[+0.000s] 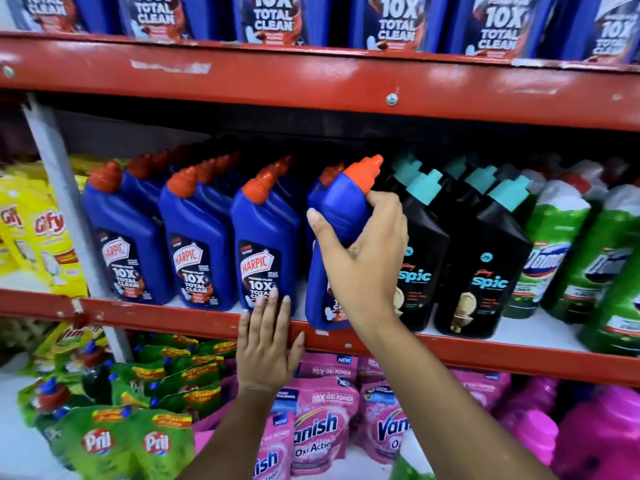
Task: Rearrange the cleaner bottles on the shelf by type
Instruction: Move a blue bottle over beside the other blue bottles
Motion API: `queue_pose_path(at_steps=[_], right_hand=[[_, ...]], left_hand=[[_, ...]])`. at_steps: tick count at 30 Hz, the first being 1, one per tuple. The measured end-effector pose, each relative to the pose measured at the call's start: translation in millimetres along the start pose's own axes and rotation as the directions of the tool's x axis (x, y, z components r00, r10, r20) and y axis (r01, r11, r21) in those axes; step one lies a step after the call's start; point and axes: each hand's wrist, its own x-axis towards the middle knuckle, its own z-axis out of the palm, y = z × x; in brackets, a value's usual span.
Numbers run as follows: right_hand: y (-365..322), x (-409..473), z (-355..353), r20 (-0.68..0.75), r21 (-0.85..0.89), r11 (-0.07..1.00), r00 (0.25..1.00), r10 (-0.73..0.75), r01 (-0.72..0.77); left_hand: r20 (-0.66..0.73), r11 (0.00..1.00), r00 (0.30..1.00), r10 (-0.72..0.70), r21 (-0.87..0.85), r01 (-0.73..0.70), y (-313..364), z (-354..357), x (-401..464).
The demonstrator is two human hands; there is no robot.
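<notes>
Right hand [360, 258] is wrapped around the shoulder of a blue bottle [341, 216] with an orange cap, thumb on the near face and fingers curled behind the neck. That bottle stands at the front edge of the middle shelf [450, 355], tilted slightly, its base on or just over the red lip; I cannot tell whether it is fully set down. Left hand [266, 344] holds nothing: it lies flat and spread against the shelf edge, fingertips touching the bottom of the neighbouring blue bottle [265, 251].

As for progress, the middle shelf already reads mostly sorted. To the left stand rows of blue bottles [128, 244] with orange caps, several deep. Just to the right of the held one come the black bottles [481, 268] with teal caps, and beyond them the green bottles [550, 251] with pale caps. The held bottle sits at the boundary between blue and black, which looks like the last blue column being filled or straightened.

What seems left is to seat this bottle upright in line with its fellows. Whether any strays hide in the back rows cannot be seen; the rear of the shelf is dark. The yellow packs [45, 237] at far left and the pink pouches [322, 424] on the shelf below are other goods, grouped among their own kind.
</notes>
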Motion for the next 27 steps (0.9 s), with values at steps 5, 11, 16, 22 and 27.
queue_pose_path(at_steps=[5,11,16,22,27], right_hand=[[6,6,27,-0.019,-0.047,0.999,1.000,-0.001,0.000],[20,3,45,-0.050,-0.163,0.986,0.999,0.022,-0.030],[29,-3,49,-0.066,-0.232,0.971,0.997,0.045,-0.060],[37,-19,49,-0.042,-0.353,0.932,0.994,-0.104,0.082],[45,-30,43,0.047,-0.472,0.866,0.986,-0.161,0.164]], left_hand=[[-0.001,1.000,1.000,-0.002,0.002,0.002,0,0,1],[-0.001,1.000,1.000,0.003,0.005,-0.003,-1,0,2],[-0.002,1.000,1.000,0.003,0.010,-0.003,0,0,1],[0.007,1.000,1.000,0.003,0.018,-0.003,0,-1,1],[0.017,1.000,1.000,0.000,0.019,0.000,1,-3,1]])
